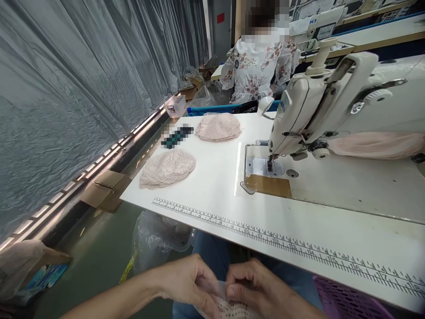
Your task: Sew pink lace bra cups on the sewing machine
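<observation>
Low in the frame, over my lap and below the table edge, my left hand (186, 281) and my right hand (255, 288) meet. Both pinch a small pale pink lace piece (229, 306) between the fingers; most of it is hidden under them. Two stacks of similar pink lace pieces lie on the white table (212, 186): a near stack (167, 168) at the left and a far stack (218, 127) behind it. A white sewing machine (332, 106) stands at the right, its needle over the plate (267, 167).
A ruler strip (299, 246) runs along the table's front edge. A clear plastic bag (156, 239) hangs below the table. Cardboard boxes (106, 188) sit on the floor by the plastic curtain. Another person in a floral top (257, 66) sits beyond the table. A purple basket (345, 301) is at lower right.
</observation>
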Tool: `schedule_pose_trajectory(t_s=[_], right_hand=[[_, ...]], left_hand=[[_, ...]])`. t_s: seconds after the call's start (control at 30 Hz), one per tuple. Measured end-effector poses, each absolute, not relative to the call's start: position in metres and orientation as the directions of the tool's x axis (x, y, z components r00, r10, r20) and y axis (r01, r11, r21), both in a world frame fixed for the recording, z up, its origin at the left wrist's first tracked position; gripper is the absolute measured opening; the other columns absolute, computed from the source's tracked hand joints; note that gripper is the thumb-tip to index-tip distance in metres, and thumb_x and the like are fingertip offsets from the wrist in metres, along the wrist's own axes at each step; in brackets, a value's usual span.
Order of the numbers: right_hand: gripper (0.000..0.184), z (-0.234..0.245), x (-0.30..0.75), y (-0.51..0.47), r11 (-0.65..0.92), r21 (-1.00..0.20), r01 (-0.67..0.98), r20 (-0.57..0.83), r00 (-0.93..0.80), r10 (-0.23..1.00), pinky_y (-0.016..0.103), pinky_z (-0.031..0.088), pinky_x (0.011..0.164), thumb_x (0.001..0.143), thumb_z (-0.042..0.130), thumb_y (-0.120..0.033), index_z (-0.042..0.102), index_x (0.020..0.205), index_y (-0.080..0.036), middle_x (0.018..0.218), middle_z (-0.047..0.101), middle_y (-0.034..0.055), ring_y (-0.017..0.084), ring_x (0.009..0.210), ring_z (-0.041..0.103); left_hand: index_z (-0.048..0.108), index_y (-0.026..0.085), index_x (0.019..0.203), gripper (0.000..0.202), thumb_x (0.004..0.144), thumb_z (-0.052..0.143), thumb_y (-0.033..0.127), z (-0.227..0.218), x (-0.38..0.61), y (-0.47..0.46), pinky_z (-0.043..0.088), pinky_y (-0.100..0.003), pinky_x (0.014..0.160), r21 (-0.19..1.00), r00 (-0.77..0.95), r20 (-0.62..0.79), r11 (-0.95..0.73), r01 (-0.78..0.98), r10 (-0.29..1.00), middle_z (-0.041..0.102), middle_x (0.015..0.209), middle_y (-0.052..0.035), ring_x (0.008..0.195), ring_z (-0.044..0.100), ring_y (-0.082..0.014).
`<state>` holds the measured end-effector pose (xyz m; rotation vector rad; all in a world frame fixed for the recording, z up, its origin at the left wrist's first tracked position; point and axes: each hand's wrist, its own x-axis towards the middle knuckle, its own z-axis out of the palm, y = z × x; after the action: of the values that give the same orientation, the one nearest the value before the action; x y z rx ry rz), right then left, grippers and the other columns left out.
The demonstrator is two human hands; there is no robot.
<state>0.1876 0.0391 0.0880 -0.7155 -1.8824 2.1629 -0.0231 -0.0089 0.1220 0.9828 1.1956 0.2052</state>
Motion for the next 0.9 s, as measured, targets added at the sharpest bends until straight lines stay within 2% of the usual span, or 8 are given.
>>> schedule_pose_trajectory(t_s=[0.1, 0.23, 0.3, 0.4, 0.57, 0.73, 0.9], right_hand=[[0.032, 0.091, 0.192, 0.046, -0.225, -0.959, 0.174, -0.252, -0.887, 0.388, 0.021, 0.024, 0.048, 0.08, 0.061, -0.044, 0.063, 0.074, -0.013, 0.06, 0.045, -0.004, 0.008, 0.056, 0.036], [0.041, 0.087, 0.204, 0.05, -0.319, -0.921, 0.223, -0.306, -0.921, 0.241, 0.021, 0.036, 0.053, 0.064, 0.075, -0.051, 0.071, 0.078, -0.012, 0.063, 0.055, -0.0018, 0.009, 0.057, 0.046], [0.041, 0.083, 0.207, 0.049, -0.322, -0.917, 0.235, -0.316, -0.922, 0.225, 0.02, 0.037, 0.053, 0.057, 0.081, -0.049, 0.073, 0.075, -0.012, 0.065, 0.057, -0.001, 0.01, 0.059, 0.049], [0.039, 0.08, 0.208, 0.047, -0.294, -0.928, 0.23, -0.302, -0.925, 0.232, 0.018, 0.035, 0.051, 0.055, 0.084, -0.045, 0.075, 0.074, -0.012, 0.069, 0.059, -0.0005, 0.009, 0.06, 0.051], [0.042, 0.08, 0.208, 0.047, -0.276, -0.936, 0.22, -0.287, -0.929, 0.233, 0.019, 0.039, 0.054, 0.06, 0.08, -0.048, 0.077, 0.082, -0.012, 0.069, 0.061, 0.0018, 0.01, 0.06, 0.053], [0.039, 0.08, 0.211, 0.051, -0.221, -0.952, 0.21, -0.259, -0.941, 0.219, 0.022, 0.042, 0.059, 0.074, 0.07, -0.049, 0.077, 0.086, -0.013, 0.067, 0.064, 0.0039, 0.012, 0.063, 0.055], [0.057, 0.082, 0.213, 0.056, -0.171, -0.973, 0.157, -0.189, -0.963, 0.19, 0.025, 0.042, 0.063, 0.084, 0.052, -0.059, 0.074, 0.094, -0.008, 0.073, 0.064, 0.0063, 0.013, 0.067, 0.054]], left_hand=[[0.078, 0.019, 0.081, 0.036, 0.055, 0.085, 0.043, 0.122, -0.022, -0.008, 0.049, -0.016, 0.062, 0.728, 0.412, -0.682, 0.616, 0.302, 0.604, 0.072, 0.071, -0.0002, 0.062, 0.063, -0.0118], [0.077, 0.02, 0.084, 0.034, 0.06, 0.083, 0.042, 0.125, -0.028, -0.007, 0.053, -0.019, 0.068, 0.73, 0.464, -0.677, 0.603, 0.322, 0.571, 0.074, 0.079, -0.0031, 0.069, 0.069, -0.0159], [0.077, 0.02, 0.084, 0.032, 0.061, 0.082, 0.042, 0.127, -0.032, -0.006, 0.054, -0.02, 0.069, 0.75, 0.489, -0.658, 0.555, 0.359, 0.573, 0.074, 0.08, -0.0035, 0.073, 0.07, -0.0177], [0.077, 0.02, 0.083, 0.031, 0.061, 0.082, 0.04, 0.127, -0.036, -0.006, 0.055, -0.02, 0.069, 0.768, 0.507, -0.639, 0.517, 0.379, 0.578, 0.074, 0.081, -0.0037, 0.075, 0.07, -0.0182], [0.077, 0.02, 0.084, 0.03, 0.06, 0.083, 0.037, 0.123, -0.037, -0.008, 0.054, -0.016, 0.067, 0.747, 0.493, -0.66, 0.561, 0.357, 0.567, 0.074, 0.079, -0.0029, 0.071, 0.07, -0.0147], [0.077, 0.02, 0.083, 0.031, 0.058, 0.084, 0.038, 0.124, -0.037, -0.008, 0.053, -0.015, 0.066, 0.727, 0.477, -0.679, 0.604, 0.326, 0.558, 0.074, 0.077, -0.002, 0.069, 0.069, -0.0131], [0.077, 0.02, 0.08, 0.03, 0.058, 0.084, 0.04, 0.125, -0.042, -0.006, 0.052, -0.018, 0.065, 0.724, 0.453, -0.681, 0.621, 0.301, 0.575, 0.073, 0.075, -0.0023, 0.065, 0.067, -0.0134]])
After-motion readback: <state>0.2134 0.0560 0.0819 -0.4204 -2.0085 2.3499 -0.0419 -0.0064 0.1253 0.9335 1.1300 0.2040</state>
